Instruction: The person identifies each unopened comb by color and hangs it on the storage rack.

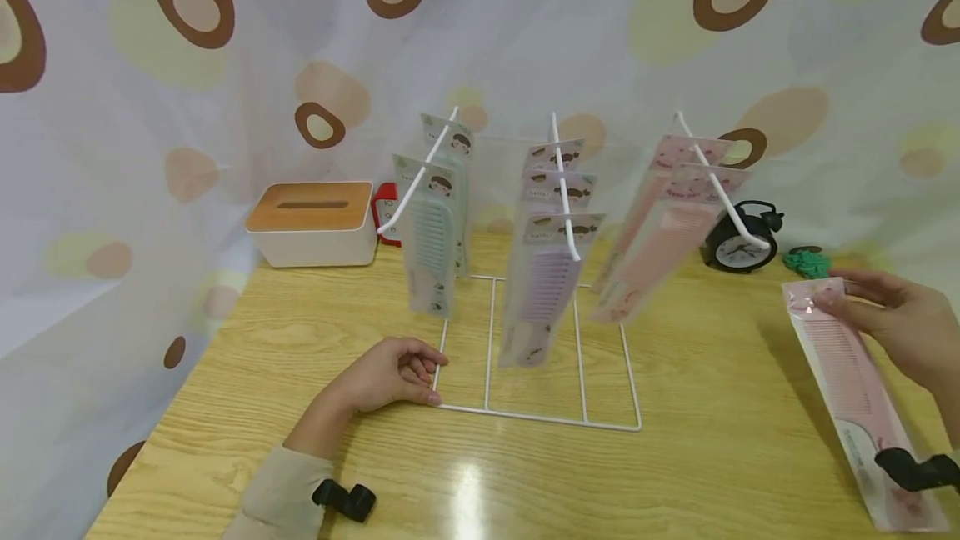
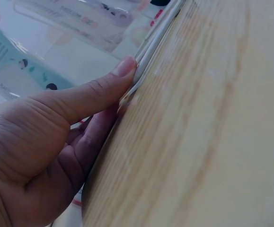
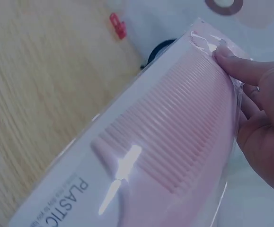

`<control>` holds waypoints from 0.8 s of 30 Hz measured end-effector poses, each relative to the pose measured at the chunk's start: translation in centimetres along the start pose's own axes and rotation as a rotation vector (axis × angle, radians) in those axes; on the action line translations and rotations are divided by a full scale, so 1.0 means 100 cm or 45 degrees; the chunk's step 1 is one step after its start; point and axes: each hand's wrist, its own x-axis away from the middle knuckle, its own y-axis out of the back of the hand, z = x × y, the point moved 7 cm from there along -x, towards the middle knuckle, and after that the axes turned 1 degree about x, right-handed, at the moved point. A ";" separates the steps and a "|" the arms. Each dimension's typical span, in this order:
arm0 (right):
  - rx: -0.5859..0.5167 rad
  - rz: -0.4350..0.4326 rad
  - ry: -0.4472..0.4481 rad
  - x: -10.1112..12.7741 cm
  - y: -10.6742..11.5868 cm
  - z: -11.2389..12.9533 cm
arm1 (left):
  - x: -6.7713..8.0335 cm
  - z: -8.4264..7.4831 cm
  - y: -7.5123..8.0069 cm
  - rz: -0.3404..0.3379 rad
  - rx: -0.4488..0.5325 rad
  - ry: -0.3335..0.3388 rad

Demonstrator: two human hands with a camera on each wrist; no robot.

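Note:
My right hand [image 1: 903, 327] pinches the top edge of a clear packet with a pink comb [image 1: 840, 365] inside, at the right of the head view. In the right wrist view the thumb lies over the packet's [image 3: 170, 127] top corner. My left hand [image 1: 392, 375] holds the near left corner of a white wire display rack [image 1: 536, 417], thumb on the front wire. The left wrist view shows that thumb against the rack wire [image 2: 153, 47]. Packeted combs hang from the rack's prongs: green combs [image 1: 431, 240] left, purple combs [image 1: 547, 286] in the middle, pink combs [image 1: 663, 244] right.
Behind the rack stand a white tissue box [image 1: 318, 244] with a wooden lid, a red clock [image 1: 386, 211] and a black alarm clock [image 1: 738, 244]. A green bundle [image 1: 806, 262] lies right of them. Patterned cloth [image 1: 480, 48] backs the wooden table [image 1: 360, 457].

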 end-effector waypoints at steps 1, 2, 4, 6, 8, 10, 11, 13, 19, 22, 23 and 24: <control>-0.038 -0.015 -0.022 0.003 0.002 0.007 | 0.000 0.000 0.000 -0.002 -0.005 -0.001; -0.082 -0.035 -0.041 0.007 0.003 0.014 | -0.001 -0.001 0.000 -0.004 -0.009 -0.003; -0.247 -0.064 -0.038 0.015 0.007 0.030 | -0.002 -0.001 0.000 -0.009 -0.017 -0.007; -0.535 -0.084 0.083 0.023 0.009 0.050 | -0.003 -0.002 0.000 -0.012 -0.024 -0.010; -0.800 -0.060 0.246 0.031 0.010 0.071 | -0.003 -0.001 0.000 -0.009 -0.025 -0.003; -1.034 0.016 0.447 0.040 0.010 0.093 | -0.002 0.000 0.000 -0.009 -0.025 0.005; -1.119 0.065 0.551 0.045 0.009 0.103 | -0.001 0.001 0.000 -0.011 -0.025 0.007; -1.213 0.178 0.724 0.054 0.009 0.122 | 0.001 0.001 -0.001 -0.016 -0.021 0.008; -1.456 0.513 1.108 0.082 0.012 0.176 | 0.002 0.002 -0.001 -0.019 -0.013 0.005; -1.520 0.642 1.238 0.097 0.014 0.206 | 0.002 0.002 -0.002 -0.017 -0.014 0.003; -1.533 0.663 1.270 0.101 0.014 0.217 | 0.002 0.002 -0.002 -0.018 -0.015 0.000; -1.542 0.658 1.287 0.105 0.014 0.227 | 0.001 0.002 -0.002 -0.020 -0.016 -0.004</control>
